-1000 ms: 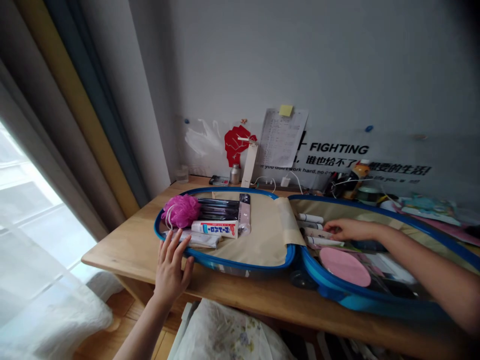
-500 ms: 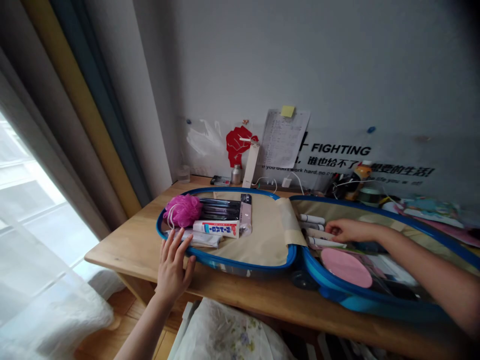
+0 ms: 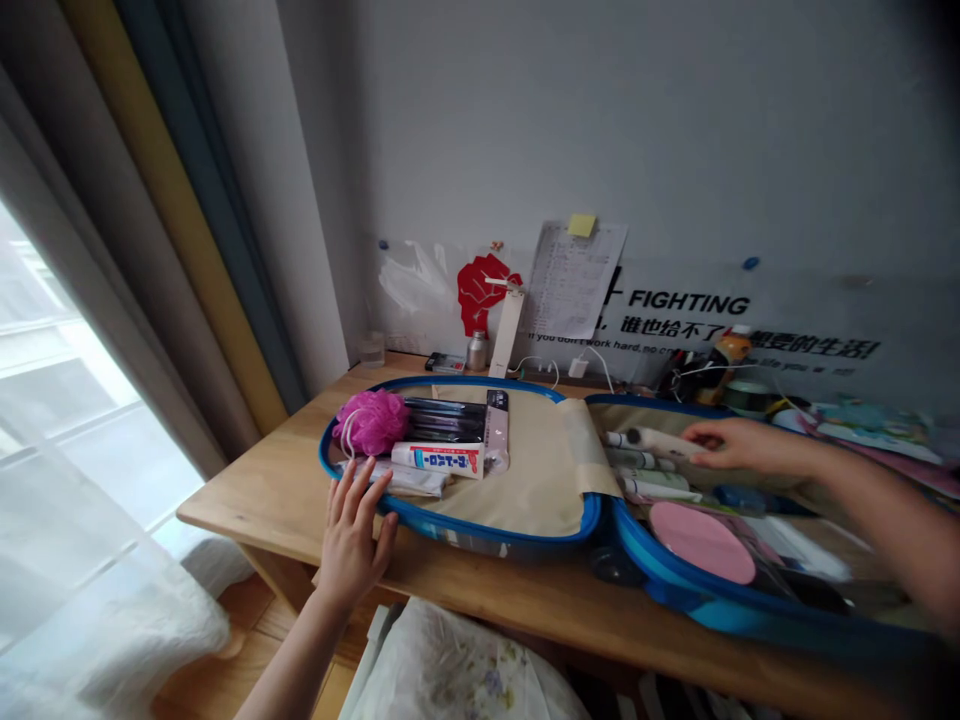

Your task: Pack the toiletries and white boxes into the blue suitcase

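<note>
An open blue-rimmed suitcase [image 3: 517, 525] lies with its two halves spread on a wooden desk. My left hand [image 3: 354, 540] has its fingers spread over the near edge of the left half, beside a flat white packet [image 3: 409, 480]. That half also holds a pink bath puff [image 3: 373, 422], a toothpaste tube [image 3: 439, 457], dark slim packs [image 3: 444, 420] and a pink-and-black package [image 3: 496, 428]. Over the right half, my right hand [image 3: 716, 443] grips a pale slim stick with a dark end [image 3: 661, 443]. Below it lie white-capped tubes [image 3: 637, 460] and a pink oval item [image 3: 701, 542].
Behind the suitcase stand a silver bottle [image 3: 477, 350], a white upright device [image 3: 507, 333] and an orange-topped bottle [image 3: 729, 355]. A clear cup [image 3: 371, 348] is at the desk's back left corner. A cloth-covered chair [image 3: 465, 665] stands in front of the desk [image 3: 247, 480].
My right hand has lifted the pale stick up from among the tubes, moving slightly right. My left hand keeps its place on the suitcase edge. The view has shifted slightly.
</note>
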`<state>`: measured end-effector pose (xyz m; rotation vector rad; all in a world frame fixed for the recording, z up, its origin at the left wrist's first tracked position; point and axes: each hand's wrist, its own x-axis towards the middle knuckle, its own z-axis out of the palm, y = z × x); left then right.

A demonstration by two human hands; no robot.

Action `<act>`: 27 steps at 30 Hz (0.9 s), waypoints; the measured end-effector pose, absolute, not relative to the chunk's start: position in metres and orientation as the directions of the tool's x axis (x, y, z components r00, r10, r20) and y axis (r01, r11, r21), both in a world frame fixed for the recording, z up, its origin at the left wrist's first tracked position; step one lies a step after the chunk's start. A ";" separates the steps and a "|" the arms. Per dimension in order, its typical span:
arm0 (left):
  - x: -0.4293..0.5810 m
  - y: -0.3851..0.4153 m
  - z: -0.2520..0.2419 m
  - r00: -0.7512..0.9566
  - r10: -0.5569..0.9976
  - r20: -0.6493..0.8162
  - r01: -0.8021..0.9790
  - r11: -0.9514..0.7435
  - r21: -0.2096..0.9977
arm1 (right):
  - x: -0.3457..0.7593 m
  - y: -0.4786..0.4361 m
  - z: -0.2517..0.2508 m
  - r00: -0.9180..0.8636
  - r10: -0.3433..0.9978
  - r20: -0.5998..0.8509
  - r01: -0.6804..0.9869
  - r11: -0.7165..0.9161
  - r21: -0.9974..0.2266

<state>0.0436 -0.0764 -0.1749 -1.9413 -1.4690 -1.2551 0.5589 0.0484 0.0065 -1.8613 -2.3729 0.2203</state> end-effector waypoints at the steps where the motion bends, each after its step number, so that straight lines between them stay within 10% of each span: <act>1: 0.044 -0.076 -0.175 0.044 0.550 0.834 0.909 -0.368 0.194 | 0.556 0.049 0.016 -0.231 0.973 -0.011 0.953 0.224 -0.201; 27: 0.045 -0.077 -0.174 0.043 0.549 0.835 0.915 -0.358 0.188 | 0.234 0.092 -0.026 -0.603 0.762 -0.237 0.794 0.601 -0.091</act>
